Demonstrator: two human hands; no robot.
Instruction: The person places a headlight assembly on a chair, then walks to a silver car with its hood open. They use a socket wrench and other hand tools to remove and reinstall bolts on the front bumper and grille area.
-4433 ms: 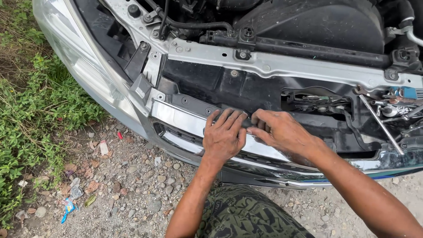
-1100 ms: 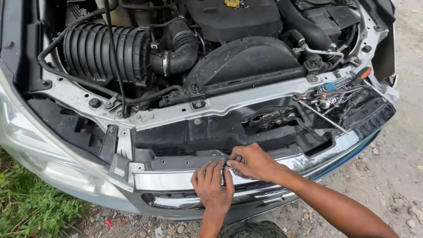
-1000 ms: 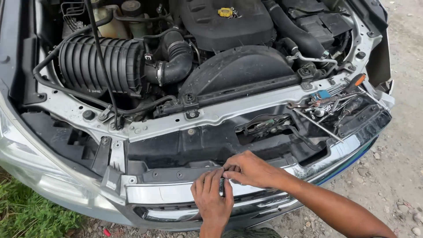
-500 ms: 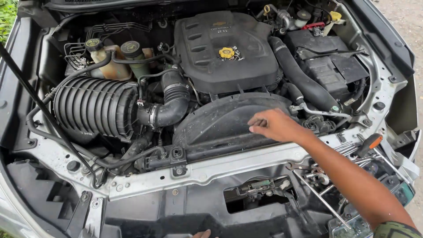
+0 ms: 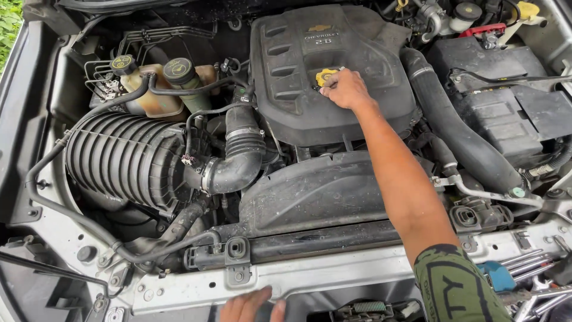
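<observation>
The right hand [image 5: 347,89] reaches across the engine bay, its fingers curled together around a round yellow cap [image 5: 325,76] set on top of the black, ribbed plastic engine cover [image 5: 310,113]. The left hand [image 5: 250,305] lies flat, fingers apart, on the pale metal crossbar [image 5: 333,277] at the front. A thick corrugated black air duct [image 5: 122,158] sits to the left.

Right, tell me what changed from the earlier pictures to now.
The right hand left the front grille, reached up over the engine bay and closed on the yellow cap on the engine cover. The left hand moved to the front crossmember. The air duct stayed put.
</observation>
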